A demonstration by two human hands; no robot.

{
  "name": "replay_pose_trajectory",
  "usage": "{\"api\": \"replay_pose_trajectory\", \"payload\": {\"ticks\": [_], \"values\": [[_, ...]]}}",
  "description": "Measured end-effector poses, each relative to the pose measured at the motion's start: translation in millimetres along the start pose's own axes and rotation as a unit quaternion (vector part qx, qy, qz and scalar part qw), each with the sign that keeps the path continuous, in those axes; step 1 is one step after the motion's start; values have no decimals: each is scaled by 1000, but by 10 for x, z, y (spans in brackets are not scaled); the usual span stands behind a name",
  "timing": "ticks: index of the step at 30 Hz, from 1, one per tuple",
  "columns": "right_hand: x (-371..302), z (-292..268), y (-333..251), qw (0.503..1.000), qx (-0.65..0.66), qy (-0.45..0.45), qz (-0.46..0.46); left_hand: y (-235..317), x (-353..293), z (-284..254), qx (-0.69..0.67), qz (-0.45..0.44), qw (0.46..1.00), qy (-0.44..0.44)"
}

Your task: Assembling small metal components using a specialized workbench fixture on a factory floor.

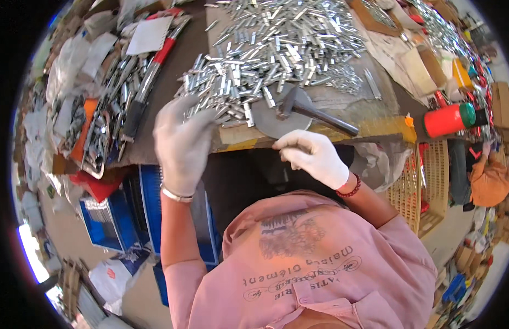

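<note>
My left hand [180, 148], in a white glove, is raised at the near left edge of a heap of small silvery metal pieces [276, 49]. Its thumb stands apart from the slightly blurred fingers, and I see nothing between them. My right hand [316, 157], also gloved, hovers just off the table's front edge with thumb and fingers curled together in a pinch. Whatever is in that pinch is too small or hidden to name. A hammer [320, 115] lies beyond it, its head on a round grey metal disc [271, 120].
Metal tools and a red-and-black bar [150, 74] crowd the table's left side. A red and green bottle-like container [449, 119] lies at the right. Blue crates [109, 219] and a yellow crate [430, 192] stand below. Another person in orange [489, 178] is at far right.
</note>
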State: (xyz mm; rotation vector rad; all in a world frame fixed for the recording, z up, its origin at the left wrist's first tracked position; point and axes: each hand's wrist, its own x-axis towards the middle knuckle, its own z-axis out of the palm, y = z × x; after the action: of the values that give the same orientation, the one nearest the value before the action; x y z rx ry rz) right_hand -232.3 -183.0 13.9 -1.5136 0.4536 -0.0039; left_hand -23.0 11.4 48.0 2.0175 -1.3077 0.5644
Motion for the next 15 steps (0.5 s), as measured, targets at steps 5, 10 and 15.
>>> {"api": "replay_pose_trajectory", "payload": {"ticks": [5,10,15], "values": [[-151,-233,14,937,-197,88,-275,266,446,581,5,130,980,-153],[-241,-1039,8,858,-345,302,-233,214,539,860,28,177,964,-197],[98,-2078,166,788,-463,402,-55,269,551,795,-9,172,964,-201]]}}
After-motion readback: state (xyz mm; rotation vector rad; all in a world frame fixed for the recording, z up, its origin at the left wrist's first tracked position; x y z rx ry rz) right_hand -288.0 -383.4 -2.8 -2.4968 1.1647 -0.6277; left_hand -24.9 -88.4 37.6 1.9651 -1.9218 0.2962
